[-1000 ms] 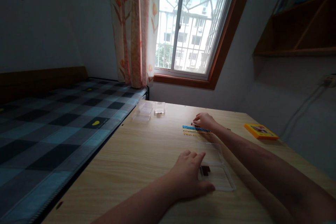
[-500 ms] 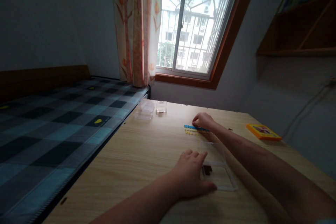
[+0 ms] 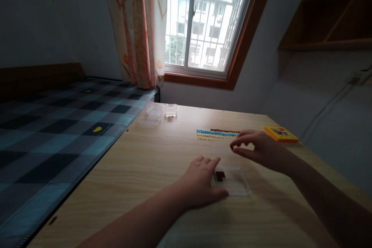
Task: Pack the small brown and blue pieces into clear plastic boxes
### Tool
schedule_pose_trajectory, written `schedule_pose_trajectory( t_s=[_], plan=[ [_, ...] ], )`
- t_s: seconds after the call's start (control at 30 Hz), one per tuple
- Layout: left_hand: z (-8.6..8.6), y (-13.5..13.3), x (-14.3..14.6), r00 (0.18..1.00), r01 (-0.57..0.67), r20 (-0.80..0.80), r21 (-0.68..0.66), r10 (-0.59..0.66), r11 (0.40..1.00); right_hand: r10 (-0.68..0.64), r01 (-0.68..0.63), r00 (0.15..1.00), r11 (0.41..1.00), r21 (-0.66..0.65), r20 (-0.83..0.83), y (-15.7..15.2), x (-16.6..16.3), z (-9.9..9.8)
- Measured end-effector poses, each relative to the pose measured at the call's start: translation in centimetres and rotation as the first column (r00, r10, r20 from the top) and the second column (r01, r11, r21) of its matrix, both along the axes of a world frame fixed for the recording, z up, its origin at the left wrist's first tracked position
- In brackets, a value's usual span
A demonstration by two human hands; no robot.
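Observation:
My left hand (image 3: 200,184) lies flat on the wooden table (image 3: 151,162), fingers spread, its thumb side against a clear plastic box (image 3: 235,184). A few dark brown pieces (image 3: 220,175) lie in the box's near-left corner. My right hand (image 3: 257,148) hovers just above and behind the box, fingers loosely curled with thumb and forefinger apart, nothing visible in them. Farther back on the table run rows of small pieces: dark brown (image 3: 225,130), blue (image 3: 213,132) and yellow (image 3: 207,138).
Two more clear boxes (image 3: 154,113) stand at the table's far left edge. A yellow box (image 3: 280,133) lies at the far right. A bed with a checked cover (image 3: 58,131) adjoins the table on the left. A window and a curtain are behind.
My right hand has drawn back from the rows of pieces to above the clear box. The view has shifted slightly. My left hand has stayed by the box.

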State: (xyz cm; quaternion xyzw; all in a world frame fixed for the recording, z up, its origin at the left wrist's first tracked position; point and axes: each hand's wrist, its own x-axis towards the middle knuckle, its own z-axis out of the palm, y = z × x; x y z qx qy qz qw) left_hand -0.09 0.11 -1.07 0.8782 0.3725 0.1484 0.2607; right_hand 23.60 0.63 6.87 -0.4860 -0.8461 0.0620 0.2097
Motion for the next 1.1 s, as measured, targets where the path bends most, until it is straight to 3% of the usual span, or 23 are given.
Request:
schedule_pose_trajectory(
  t_s=[0.1,0.23,0.37,0.57,0.8,1.1],
  plan=[
    [0.0,0.0,0.0,1.0,-0.004,-0.015,0.004,0.004,1.0,0.041,-0.03,0.997,0.987,-0.158,0.067,-3.5,0.2,-1.8],
    [0.1,0.0,0.0,1.0,-0.005,-0.029,0.013,0.005,1.0,0.05,-0.004,0.986,0.962,-0.273,0.161,-4.2,-0.7,-4.2],
    [0.4,-0.1,0.1,0.999,-0.014,-0.041,0.007,0.014,1.0,0.045,0.004,0.982,0.966,-0.26,0.181,-3.5,-1.2,-5.4],
    [0.8,-0.1,0.1,0.998,-0.009,-0.058,-0.008,0.009,1.0,0.057,-0.038,0.995,0.975,-0.221,0.08,-3.8,0.3,-6.5],
    [0.6,0.0,0.0,0.999,-0.004,-0.051,-0.017,0.003,1.0,0.101,-0.083,0.992,0.969,-0.231,0.069,-4.5,0.7,-6.4],
    [0.7,0.0,0.1,0.998,0.007,-0.059,-0.008,-0.007,1.0,0.061,-0.048,0.996,0.981,-0.189,0.062,-4.4,0.3,-6.9]
  ],
)
